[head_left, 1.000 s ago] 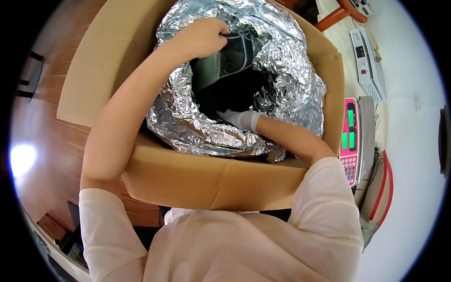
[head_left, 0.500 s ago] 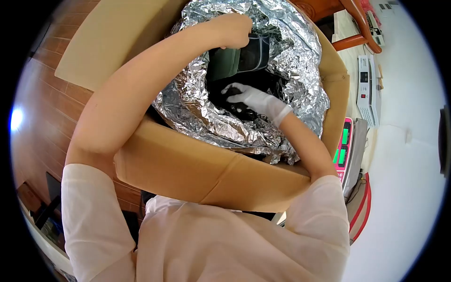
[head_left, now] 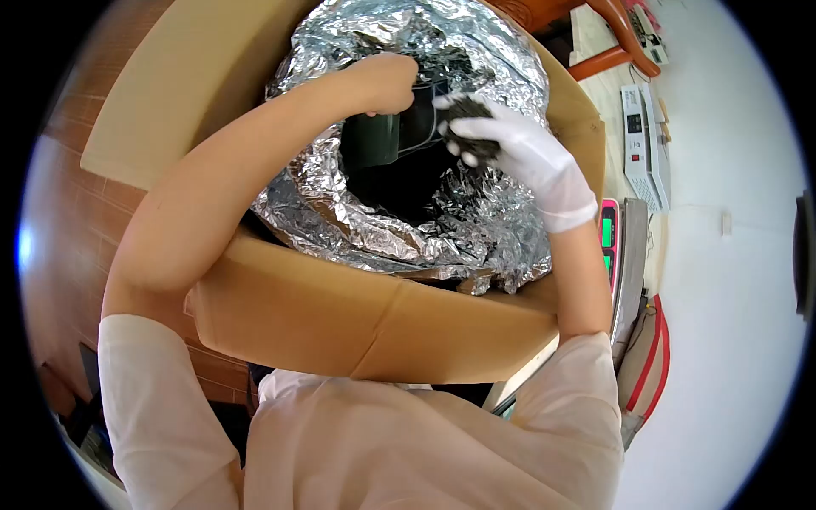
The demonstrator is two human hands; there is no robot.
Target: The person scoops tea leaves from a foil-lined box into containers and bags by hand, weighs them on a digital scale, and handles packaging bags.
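Note:
My bare left hand is closed at the upper edge of a dark container, which is tilted inside the foil liner. Its grip point is hidden behind the fist. My white-gloved right hand is curled around a clump of dark, dry, leaf-like material, just right of the container. Deep inside the liner it is black, and I cannot make out the contents there.
A large cardboard box surrounds the foil, its front flap against my body and another flap out to the left. On the right are a pink scale, a white appliance and a wooden chair arm.
My right hand has risen from the dark hollow, up and to the right, with the dark clump in it. The left fist stays on the container; the whole view has shifted slightly.

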